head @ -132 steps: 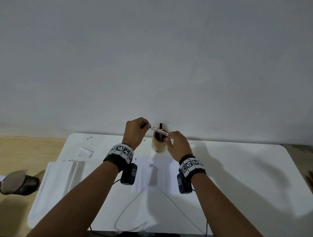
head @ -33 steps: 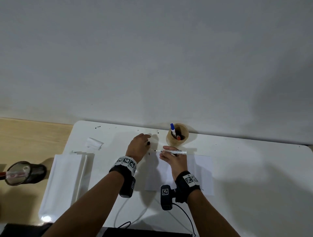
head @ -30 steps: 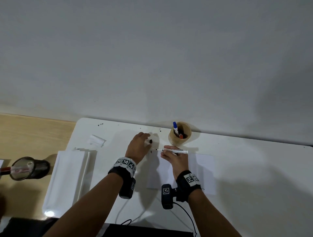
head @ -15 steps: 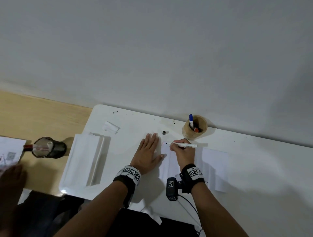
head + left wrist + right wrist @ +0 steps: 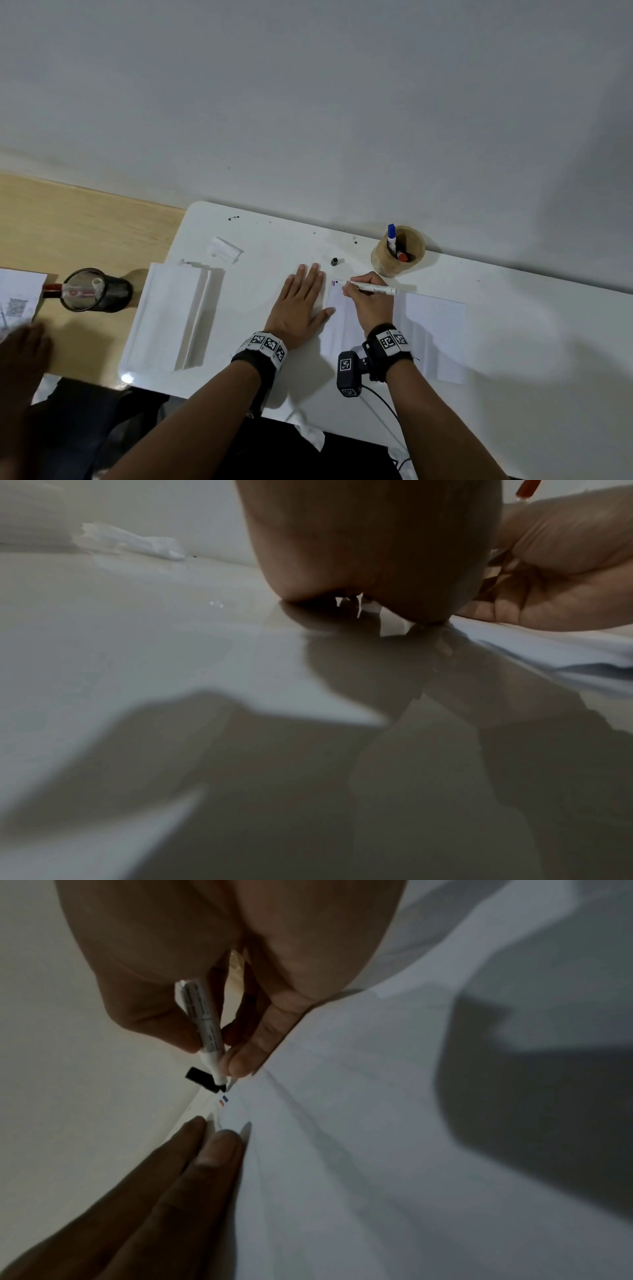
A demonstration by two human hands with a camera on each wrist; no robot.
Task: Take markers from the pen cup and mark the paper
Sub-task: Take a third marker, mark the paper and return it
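My right hand (image 5: 366,298) pinches a white marker (image 5: 373,288) with a black tip (image 5: 222,1086), the tip at the far left corner of the white paper (image 5: 431,329). A small red mark and a blue mark (image 5: 223,1100) sit on that corner. My left hand (image 5: 301,305) lies flat with straight fingers on the table, its thumb touching the paper's left edge. The black cap (image 5: 335,261) lies on the table beyond the hands. The wooden pen cup (image 5: 397,251) stands at the back with a blue-capped marker (image 5: 391,234) and a red-capped one (image 5: 401,256) inside.
A folded white sheet stack (image 5: 171,315) lies at the left of the white table (image 5: 531,342), a crumpled paper scrap (image 5: 224,249) behind it. A black mesh cup (image 5: 92,289) holding a red marker stands on the wooden surface to the left. Another person's hand (image 5: 20,359) shows at far left.
The capped marker held over the cup came down uncapped to the paper in my right hand. My left hand set the cap on the table and now lies flat beside the paper.
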